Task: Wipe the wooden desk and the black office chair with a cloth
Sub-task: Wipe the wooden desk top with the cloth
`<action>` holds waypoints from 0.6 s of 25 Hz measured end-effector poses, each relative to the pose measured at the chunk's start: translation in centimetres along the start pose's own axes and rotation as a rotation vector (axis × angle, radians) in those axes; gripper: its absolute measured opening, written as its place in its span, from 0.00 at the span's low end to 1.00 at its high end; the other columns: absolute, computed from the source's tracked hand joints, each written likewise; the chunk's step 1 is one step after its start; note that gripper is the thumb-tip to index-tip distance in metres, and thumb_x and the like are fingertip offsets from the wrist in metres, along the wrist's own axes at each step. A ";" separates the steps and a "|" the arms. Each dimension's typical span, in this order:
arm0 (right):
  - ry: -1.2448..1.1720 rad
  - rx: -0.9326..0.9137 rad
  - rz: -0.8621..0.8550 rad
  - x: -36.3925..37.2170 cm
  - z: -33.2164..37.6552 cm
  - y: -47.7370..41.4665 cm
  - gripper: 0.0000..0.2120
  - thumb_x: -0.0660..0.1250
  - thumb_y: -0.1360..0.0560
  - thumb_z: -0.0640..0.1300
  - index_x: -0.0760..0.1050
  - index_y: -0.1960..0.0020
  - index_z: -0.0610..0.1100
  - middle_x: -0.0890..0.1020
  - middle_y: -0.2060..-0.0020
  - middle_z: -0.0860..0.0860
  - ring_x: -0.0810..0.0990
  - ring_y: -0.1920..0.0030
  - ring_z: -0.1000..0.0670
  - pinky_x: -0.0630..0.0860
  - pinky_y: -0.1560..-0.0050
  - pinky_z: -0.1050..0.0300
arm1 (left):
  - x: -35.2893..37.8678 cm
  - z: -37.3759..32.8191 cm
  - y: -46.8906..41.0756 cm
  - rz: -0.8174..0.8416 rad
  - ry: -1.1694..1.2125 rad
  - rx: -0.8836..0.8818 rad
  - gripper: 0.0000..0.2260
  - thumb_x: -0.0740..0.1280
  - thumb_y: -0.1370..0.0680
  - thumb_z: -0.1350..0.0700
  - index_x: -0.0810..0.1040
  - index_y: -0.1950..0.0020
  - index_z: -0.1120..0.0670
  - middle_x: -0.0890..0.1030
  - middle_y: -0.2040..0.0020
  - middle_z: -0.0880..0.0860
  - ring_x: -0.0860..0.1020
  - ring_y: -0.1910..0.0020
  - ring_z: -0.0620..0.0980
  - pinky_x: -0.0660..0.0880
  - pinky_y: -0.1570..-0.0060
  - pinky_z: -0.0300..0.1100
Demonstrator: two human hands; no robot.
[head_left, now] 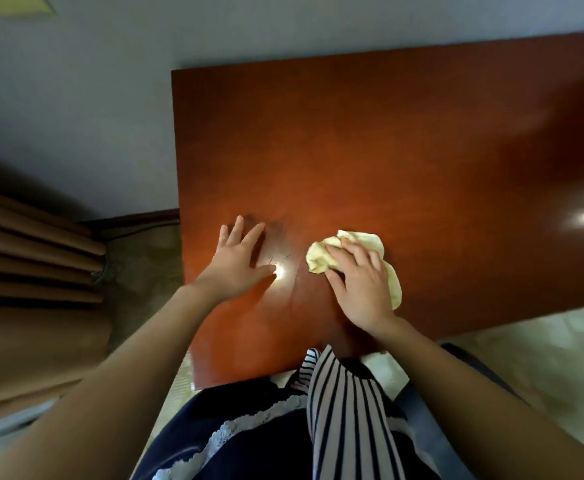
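Currently right hand (pixel 359 282) presses the crumpled cloth (pixel 321 259) onto the tabletop (pixel 387 150), fingers (pixel 351 252) straight, slightly spread. Cloth long axis: 10-to-4 o'clock. Left hand (pixel 238 263), splayed flat, lies at cloth's 9 o'clock. Bare tabletop extends toward 1 o'clock.

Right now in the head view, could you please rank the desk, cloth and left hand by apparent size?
1. wooden desk, by far.
2-3. left hand and cloth look alike; the right hand covers part of the cloth, so no ranking.
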State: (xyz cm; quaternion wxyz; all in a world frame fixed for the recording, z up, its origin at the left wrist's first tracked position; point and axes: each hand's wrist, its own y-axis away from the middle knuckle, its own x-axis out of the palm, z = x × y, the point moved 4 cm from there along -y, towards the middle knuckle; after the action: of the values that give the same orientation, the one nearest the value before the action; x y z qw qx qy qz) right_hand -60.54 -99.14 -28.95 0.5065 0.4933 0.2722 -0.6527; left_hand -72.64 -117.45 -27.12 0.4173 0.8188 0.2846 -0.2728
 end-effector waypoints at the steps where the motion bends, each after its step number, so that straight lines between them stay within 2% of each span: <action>1: -0.002 0.069 -0.026 0.6 1.1 1.0 0.21 0.63 0.23 0.51 0.68 0.30 0.54 0.69 0.32 0.53 0.66 0.37 0.46 0.62 0.36 0.49 | -0.2 1.2 1.0 0.023 -0.037 0.032 0.38 0.68 0.24 0.44 0.48 0.22 0.44 0.38 0.22 0.50 0.35 0.25 0.55 0.48 0.28 0.57; 5: -0.019 0.285 -0.126 3.5 7.1 5.5 0.20 0.61 0.22 0.51 0.68 0.30 0.53 0.69 0.31 0.53 0.66 0.36 0.47 0.61 0.36 0.49 | -0.2 6.5 5.4 0.160 -0.245 0.131 0.46 0.71 0.28 0.42 0.41 0.22 0.46 0.32 0.24 0.50 0.33 0.25 0.53 0.43 0.28 0.58; 8: -0.047 0.315 -0.118 5.8 11.7 8.2 0.19 0.60 0.22 0.48 0.69 0.31 0.55 0.70 0.33 0.53 0.66 0.37 0.47 0.61 0.37 0.49 | 0.4 9.2 7.7 0.255 -0.340 0.193 0.54 0.74 0.32 0.41 0.35 0.23 0.47 0.27 0.26 0.49 0.28 0.28 0.51 0.39 0.29 0.60; 12: -0.083 0.084 -0.058 8.1 17.6 10.9 0.18 0.62 0.25 0.47 0.75 0.36 0.53 0.76 0.39 0.53 0.71 0.43 0.47 0.65 0.44 0.49 | 0.6 10.5 8.7 0.299 -0.475 0.239 0.61 0.76 0.36 0.39 0.28 0.26 0.50 0.26 0.27 0.50 0.27 0.28 0.51 0.37 0.30 0.61; 15: -0.034 -0.138 -0.032 8.1 18.7 12.8 0.16 0.70 0.30 0.45 0.79 0.43 0.52 0.80 0.46 0.53 0.76 0.51 0.46 0.73 0.51 0.49 | 0.8 10.8 9.0 0.303 -0.565 0.245 0.63 0.74 0.37 0.36 0.26 0.27 0.53 0.26 0.27 0.53 0.28 0.28 0.53 0.38 0.30 0.62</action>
State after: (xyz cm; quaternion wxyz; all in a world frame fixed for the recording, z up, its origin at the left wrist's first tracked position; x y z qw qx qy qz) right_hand -55.58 -122.65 -27.68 0.5334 0.4415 0.3158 -0.6487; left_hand -68.10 -130.75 -28.29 0.4139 0.7879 -0.0019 -0.4559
